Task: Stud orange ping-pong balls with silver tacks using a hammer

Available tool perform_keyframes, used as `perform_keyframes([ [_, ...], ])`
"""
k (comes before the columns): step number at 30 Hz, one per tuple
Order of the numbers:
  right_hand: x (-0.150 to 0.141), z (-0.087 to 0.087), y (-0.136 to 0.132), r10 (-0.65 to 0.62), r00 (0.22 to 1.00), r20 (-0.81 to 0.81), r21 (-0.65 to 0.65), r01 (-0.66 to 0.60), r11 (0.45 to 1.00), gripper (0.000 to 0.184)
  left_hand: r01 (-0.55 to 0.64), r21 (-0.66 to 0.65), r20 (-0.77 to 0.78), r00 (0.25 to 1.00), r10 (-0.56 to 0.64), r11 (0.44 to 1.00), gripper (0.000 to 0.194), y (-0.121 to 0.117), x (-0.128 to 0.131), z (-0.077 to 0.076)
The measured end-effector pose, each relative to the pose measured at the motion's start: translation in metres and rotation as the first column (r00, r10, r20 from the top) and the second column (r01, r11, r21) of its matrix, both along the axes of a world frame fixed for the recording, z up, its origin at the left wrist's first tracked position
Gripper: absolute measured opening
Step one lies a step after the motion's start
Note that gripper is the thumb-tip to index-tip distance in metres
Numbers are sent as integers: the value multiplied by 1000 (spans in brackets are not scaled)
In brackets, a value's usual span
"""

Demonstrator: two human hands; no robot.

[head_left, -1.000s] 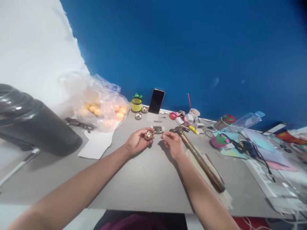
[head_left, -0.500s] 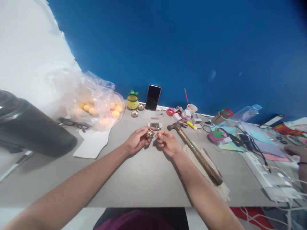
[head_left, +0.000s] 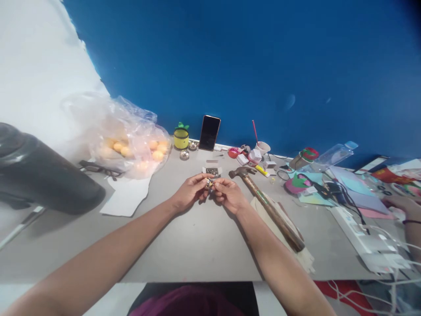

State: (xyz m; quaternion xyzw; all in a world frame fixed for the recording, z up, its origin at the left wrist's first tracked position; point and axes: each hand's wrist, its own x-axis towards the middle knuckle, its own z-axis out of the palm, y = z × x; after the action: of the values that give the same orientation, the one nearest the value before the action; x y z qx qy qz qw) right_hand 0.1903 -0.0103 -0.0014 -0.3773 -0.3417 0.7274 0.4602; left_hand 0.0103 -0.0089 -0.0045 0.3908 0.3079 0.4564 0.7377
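Observation:
Above the grey table, my left hand [head_left: 189, 193] is closed around a small ball [head_left: 208, 184] dotted with shiny metal studs, with yellowish patches between them. My right hand [head_left: 229, 194] is pinched at the ball's right side; whatever its fingertips hold is too small to make out. Just beyond both hands lies a small open box [head_left: 212, 170] full of little metal pieces. A claw hammer [head_left: 270, 208] with a worn wooden handle rests on a pale cloth right of my right hand. Another studded ball [head_left: 184, 154] sits farther back, beside a yellow pot [head_left: 181, 138].
A dark flask [head_left: 49, 171], a plastic bag of orange fruit [head_left: 123, 149] and white paper [head_left: 126, 199] occupy the left. A phone [head_left: 209, 133] leans on the blue wall. A power strip [head_left: 358, 239] with cables lies right, near another person's hand [head_left: 399, 204].
My hands have come together, and my right fingertips now meet the ball. The view has shifted slightly, and another person's hand has come in at the right edge.

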Motion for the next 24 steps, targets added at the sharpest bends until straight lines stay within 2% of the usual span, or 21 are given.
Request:
perform_keyframes([
  [8, -4, 0, -2, -46, 998, 41, 9, 45, 999, 36, -24, 1, -28, 999, 24, 1000, 46, -2, 1, 1],
  [18, -4, 3, -2, -22, 997, 73, 2, 22, 1000, 34, -8, 10, -41, 999, 8, 1000, 47, -2, 1, -1],
  [24, -7, 3, -5, -109, 979, 175, 76, 97, 992, 40, 2, 20, -55, 999, -1, 1000, 49, -1, 1, -3],
])
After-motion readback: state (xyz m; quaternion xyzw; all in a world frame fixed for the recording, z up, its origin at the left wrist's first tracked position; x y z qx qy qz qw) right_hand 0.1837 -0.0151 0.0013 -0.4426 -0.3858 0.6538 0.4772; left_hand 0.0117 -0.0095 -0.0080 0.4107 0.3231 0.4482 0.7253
